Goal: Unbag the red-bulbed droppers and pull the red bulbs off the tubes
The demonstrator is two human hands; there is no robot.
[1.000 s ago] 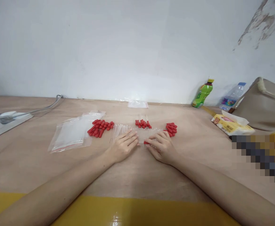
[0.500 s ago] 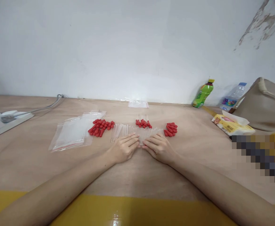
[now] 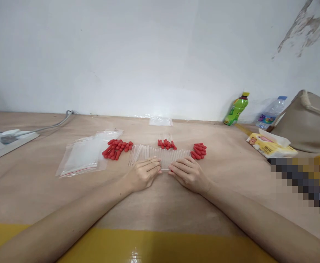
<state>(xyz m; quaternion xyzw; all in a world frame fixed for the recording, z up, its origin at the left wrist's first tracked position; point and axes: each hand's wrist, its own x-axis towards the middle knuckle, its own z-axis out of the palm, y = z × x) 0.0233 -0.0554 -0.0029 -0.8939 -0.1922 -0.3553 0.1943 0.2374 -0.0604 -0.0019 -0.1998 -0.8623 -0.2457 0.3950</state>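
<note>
A row of clear glass tubes (image 3: 168, 157) lies side by side on the table, pointing away from me. Along their near ends runs one clear tube set crosswise (image 3: 164, 170). My left hand (image 3: 146, 172) is closed around its left part, fingers pressed together. On its right part my right hand (image 3: 188, 173) is closed the same way. Both hands cover some of the near tube ends. Red rubber dropper bulbs lie in three groups: a left pile (image 3: 117, 149), a middle cluster (image 3: 166, 144) by a few more tubes, and a right pile (image 3: 199, 151).
Clear zip bags (image 3: 80, 155) lie at left, another bag (image 3: 160, 121) by the wall. A power strip (image 3: 25, 137) with cables is far left. On the right stand a green bottle (image 3: 236, 110), a clear bottle (image 3: 272, 113), a tissue pack (image 3: 272, 146) and a bag (image 3: 305, 124).
My right hand has shifted slightly right and toward me, widening the gap between my hands. More of the crosswise tube shows between them. The bulbs and bags stay put.
</note>
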